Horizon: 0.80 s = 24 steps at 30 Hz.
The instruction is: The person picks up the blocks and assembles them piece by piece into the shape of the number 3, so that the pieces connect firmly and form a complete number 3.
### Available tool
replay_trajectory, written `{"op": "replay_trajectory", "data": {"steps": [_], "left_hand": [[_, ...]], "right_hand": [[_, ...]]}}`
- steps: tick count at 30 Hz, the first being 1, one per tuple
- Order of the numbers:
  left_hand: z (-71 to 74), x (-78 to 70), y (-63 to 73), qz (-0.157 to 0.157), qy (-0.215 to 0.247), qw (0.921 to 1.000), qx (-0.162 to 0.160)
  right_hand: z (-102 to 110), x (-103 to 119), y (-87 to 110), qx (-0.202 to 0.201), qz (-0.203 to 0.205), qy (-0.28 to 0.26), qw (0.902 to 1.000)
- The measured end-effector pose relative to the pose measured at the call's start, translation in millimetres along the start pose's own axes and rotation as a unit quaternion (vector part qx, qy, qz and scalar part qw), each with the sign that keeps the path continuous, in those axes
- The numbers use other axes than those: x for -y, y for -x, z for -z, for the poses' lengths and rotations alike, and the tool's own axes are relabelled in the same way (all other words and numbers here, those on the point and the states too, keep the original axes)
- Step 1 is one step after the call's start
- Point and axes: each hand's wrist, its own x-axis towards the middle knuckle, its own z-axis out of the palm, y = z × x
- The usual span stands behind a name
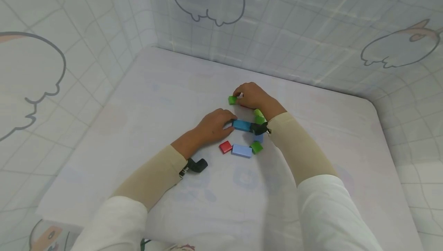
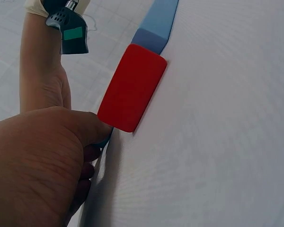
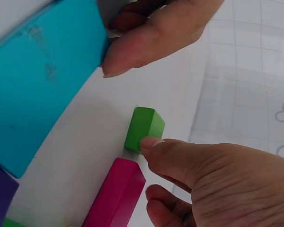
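My right hand (image 1: 254, 96) pinches a small green block (image 1: 232, 100) near the far side of the tabletop. In the right wrist view, the thumb lies on that green block (image 3: 144, 127), just beyond the end of a magenta block (image 3: 116, 194). My left hand (image 1: 216, 126) holds the left end of a bright blue block (image 1: 241, 125) between thumb and fingers. The right wrist view shows the left thumb against the end of this blue block (image 3: 47, 80). The magenta block is hidden by my right hand in the head view.
Nearer me lie a red block (image 1: 225, 147), a light blue block (image 1: 242, 151) and a green block (image 1: 257, 147) in a row. Another light blue block (image 1: 258, 138) and a lime block (image 1: 258, 113) continue up the right side. Patterned walls surround the white table (image 1: 155, 89).
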Motion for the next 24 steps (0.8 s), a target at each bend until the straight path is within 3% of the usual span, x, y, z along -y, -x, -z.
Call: {"op": "replay_trajectory", "data": {"steps": [24], "left_hand": [[2.9, -2.6, 1.7, 0.006, 0.005, 0.9999, 0.006]], "right_hand": [[3.3, -2.6, 3.2, 0.010, -0.027, -0.007, 0.9996]]}}
